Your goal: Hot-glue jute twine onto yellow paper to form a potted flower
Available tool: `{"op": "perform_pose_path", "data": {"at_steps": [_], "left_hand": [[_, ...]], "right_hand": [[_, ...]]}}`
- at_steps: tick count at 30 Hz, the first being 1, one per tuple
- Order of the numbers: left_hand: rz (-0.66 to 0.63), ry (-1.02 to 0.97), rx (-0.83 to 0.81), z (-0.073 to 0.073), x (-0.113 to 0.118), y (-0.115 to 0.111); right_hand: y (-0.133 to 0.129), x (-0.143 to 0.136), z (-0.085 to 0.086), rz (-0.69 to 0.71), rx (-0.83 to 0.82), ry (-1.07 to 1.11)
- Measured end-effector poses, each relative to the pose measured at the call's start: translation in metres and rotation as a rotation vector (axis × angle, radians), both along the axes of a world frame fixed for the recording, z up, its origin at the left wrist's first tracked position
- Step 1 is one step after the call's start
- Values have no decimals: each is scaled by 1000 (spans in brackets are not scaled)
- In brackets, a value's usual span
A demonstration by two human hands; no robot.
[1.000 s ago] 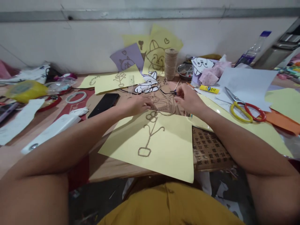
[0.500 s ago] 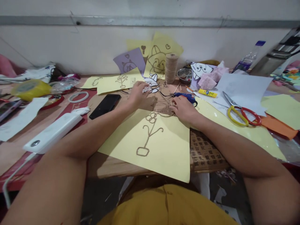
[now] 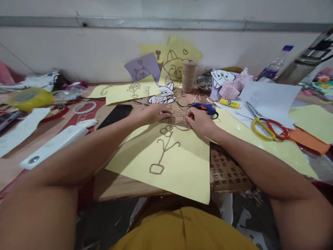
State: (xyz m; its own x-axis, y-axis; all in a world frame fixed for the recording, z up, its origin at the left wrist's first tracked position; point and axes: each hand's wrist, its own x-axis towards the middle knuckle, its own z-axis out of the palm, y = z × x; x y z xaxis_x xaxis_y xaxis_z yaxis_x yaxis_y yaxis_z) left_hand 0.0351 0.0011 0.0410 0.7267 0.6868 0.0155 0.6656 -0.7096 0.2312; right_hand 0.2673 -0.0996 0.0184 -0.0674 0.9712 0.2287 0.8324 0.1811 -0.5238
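On a yellow sheet [image 3: 182, 166] lies a flower-in-pot figure made of brown twine [image 3: 161, 154]. Just above the flower, my left hand [image 3: 155, 114] is low over the cardboard with its fingers drawn together; what they hold, if anything, is hidden. Across a small gap, my right hand [image 3: 199, 121] has thumb and fingers pinched near a loose curve of twine [image 3: 182, 128], and the twine seems to run into that pinch. Between the hands shows a line drawing [image 3: 177, 118] on the cardboard. Behind my right hand rests a blue glue gun [image 3: 204, 107].
A twine spool [image 3: 189, 75] stands at the back beside paper cutouts [image 3: 166, 93]. To the right lie scissors [image 3: 267, 126] and a yellow glue stick [image 3: 229, 103]. On the left are a black phone [image 3: 117, 115], a tape roll [image 3: 84, 108] and a white device [image 3: 54, 146].
My left hand has come back from the paper cutouts toward me and its fingers have drawn together. My right hand has shifted slightly left, its fingers now pinched.
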Motion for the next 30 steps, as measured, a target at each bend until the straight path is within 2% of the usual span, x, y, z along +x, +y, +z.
{"op": "perform_pose_path", "data": {"at_steps": [4,5,7,10,12,13,14,15,16,18,20,22,26,28,30], "left_hand": [[18,76,-11,-6,3,8],[31,26,-23,-9,6,11],[119,-208,-79,-15,13,18],[244,-369,-101,-16,24,26],[281,-437,-241,-10,30,26],[273,-475,-367,-7,33,25],[246,-596,-658,-3,35,23],[204,-638,-767,1,36,21],[160,-682,-821,4,37,19],[18,-901,-894,8,39,18],[-54,-1138,-881,8,39,20],[-5,-1248,-843,6,39,23],[280,-1090,-764,-5,30,28],[428,-972,-639,-12,20,27],[476,-865,-437,-19,5,24]], "right_hand": [[0,-9,0,140,34,210],[-1,-11,0,207,39,311],[-2,-14,-2,357,37,514],[-3,-17,-7,484,-1,593],[-2,-16,-10,497,-18,575],[-2,-15,-11,498,-18,581],[-2,-15,-12,501,-14,596],[-1,-14,-13,510,-12,617],[-1,-14,-13,522,-15,641],[-1,-13,-12,543,-29,694],[-1,-13,-11,543,-48,752],[0,-12,-12,519,-57,794],[9,-7,-18,376,-46,830],[14,-3,-23,278,-10,834],[17,0,-26,187,19,775]]}}
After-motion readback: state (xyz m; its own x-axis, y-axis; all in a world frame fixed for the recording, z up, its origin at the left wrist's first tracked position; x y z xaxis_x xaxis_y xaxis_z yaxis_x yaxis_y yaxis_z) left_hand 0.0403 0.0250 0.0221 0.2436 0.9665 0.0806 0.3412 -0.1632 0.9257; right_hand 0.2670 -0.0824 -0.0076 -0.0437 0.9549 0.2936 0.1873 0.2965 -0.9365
